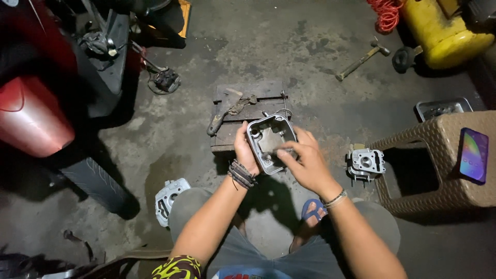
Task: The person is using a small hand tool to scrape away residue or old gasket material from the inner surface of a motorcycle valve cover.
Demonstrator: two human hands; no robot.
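Grey metal engine cover (269,140) is showing between both hands. Yellow compressor tank (444,36) and orange coiled hose (385,13) are lying far beyond the right hand (305,165); red motorcycle panel (31,116) is sitting left of the left hand (245,152).

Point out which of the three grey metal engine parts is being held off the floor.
The hollow engine cover, gripped by the left hand while the right hand reaches into it. The finned part by the stool and the part beside the left knee lie on the concrete.

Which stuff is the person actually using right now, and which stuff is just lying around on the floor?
In use:
left hand holding the metal engine cover
right hand reaching into it

Lying about:
hammer
cylinder head
phone on the wicker stool
yellow tank
wooden block
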